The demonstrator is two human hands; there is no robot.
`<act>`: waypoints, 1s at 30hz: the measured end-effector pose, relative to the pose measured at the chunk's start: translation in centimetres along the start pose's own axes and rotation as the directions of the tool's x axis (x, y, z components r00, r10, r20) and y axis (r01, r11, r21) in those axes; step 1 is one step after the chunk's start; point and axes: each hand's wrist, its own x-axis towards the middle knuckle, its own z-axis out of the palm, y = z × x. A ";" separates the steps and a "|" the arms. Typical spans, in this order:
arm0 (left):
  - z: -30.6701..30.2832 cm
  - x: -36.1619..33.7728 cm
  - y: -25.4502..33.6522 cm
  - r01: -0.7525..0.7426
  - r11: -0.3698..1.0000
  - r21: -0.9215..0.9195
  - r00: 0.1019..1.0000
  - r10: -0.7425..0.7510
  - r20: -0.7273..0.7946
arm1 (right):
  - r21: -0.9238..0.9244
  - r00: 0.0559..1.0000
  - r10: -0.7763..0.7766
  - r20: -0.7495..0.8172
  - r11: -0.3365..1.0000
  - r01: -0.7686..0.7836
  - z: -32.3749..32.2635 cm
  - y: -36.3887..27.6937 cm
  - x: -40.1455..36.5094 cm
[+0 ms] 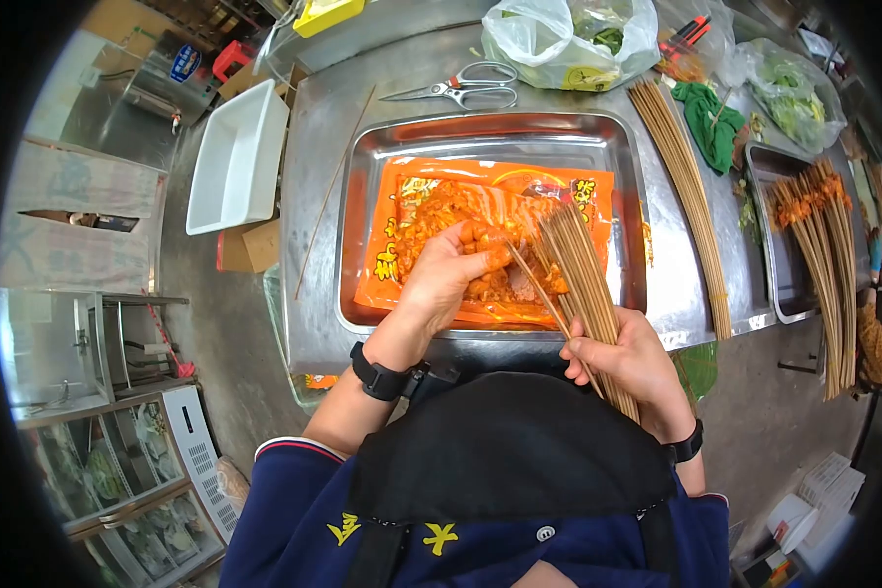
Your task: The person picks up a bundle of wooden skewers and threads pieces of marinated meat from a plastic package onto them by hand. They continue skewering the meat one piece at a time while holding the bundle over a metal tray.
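My right hand (pixel 622 363) is wrapped around a thick bundle of bamboo skewers (pixel 580 260). A single skewer (pixel 544 292) stands apart from the bundle, angled toward my left hand (pixel 456 267). The left fingers, smeared with orange sauce, are pinched together at that skewer's tip, on what looks like a piece of marinated meat, mostly hidden. Below them, chunks of sauced meat (pixel 431 211) lie on an orange printed packet (pixel 387 265) inside a steel tray (pixel 500 125).
Scissors (pixel 456 88) and a plastic bag (pixel 568 44) lie behind the tray. On the right are loose skewers (pixel 684 206), a green cloth (pixel 708 127) and a second tray (pixel 789 279) with loaded meat skewers (pixel 818 225). A white bin (pixel 237 162) stands left.
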 end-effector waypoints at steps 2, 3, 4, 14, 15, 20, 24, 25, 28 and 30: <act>0.3 -0.4 0.1 -0.009 0.999 -0.049 1.000 0.008 -0.014 | 0.002 1.000 -0.001 0.013 1.000 0.001 0.0 0.1 0.0; 0.2 -0.7 0.2 -0.005 1.000 -0.020 1.000 0.005 0.015 | 0.003 1.000 -0.001 0.012 1.000 0.001 -0.1 0.1 0.0; 0.0 -0.8 0.3 -0.002 1.000 0.009 0.999 0.001 0.044 | 0.001 1.000 -0.003 0.012 1.000 0.003 -0.1 0.1 0.0; -0.8 -0.3 -1.0 -0.088 0.988 -0.125 0.996 0.087 -0.015 | 0.001 0.999 0.005 0.051 1.000 -0.005 0.2 0.2 0.0; -0.6 -0.4 -0.8 -0.093 0.984 -0.151 0.996 0.090 -0.027 | 0.001 0.999 0.005 0.051 1.000 -0.005 0.2 0.2 0.0; -0.3 -0.7 -0.7 -0.118 0.978 -0.171 0.992 0.122 0.011 | 0.009 0.999 -0.007 0.038 1.000 0.007 0.2 0.2 -0.1; -0.3 -0.9 -1.0 -0.147 0.976 -0.160 0.989 0.147 -0.007 | 0.014 0.999 -0.012 0.037 1.000 0.011 0.3 0.3 0.0; -0.2 -0.9 -1.1 -0.157 0.977 -0.145 0.987 0.158 -0.006 | 0.019 1.000 -0.007 0.031 1.000 0.006 0.3 0.2 -0.1; -0.3 -1.0 -1.4 -0.102 0.967 -0.233 0.993 0.112 0.033 | 0.034 1.000 -0.009 0.028 0.999 0.008 0.3 0.3 0.0; -0.2 -1.1 -1.4 -0.075 0.962 -0.263 0.995 0.088 0.040 | 0.044 1.000 -0.011 0.023 0.999 0.010 0.2 0.3 -0.1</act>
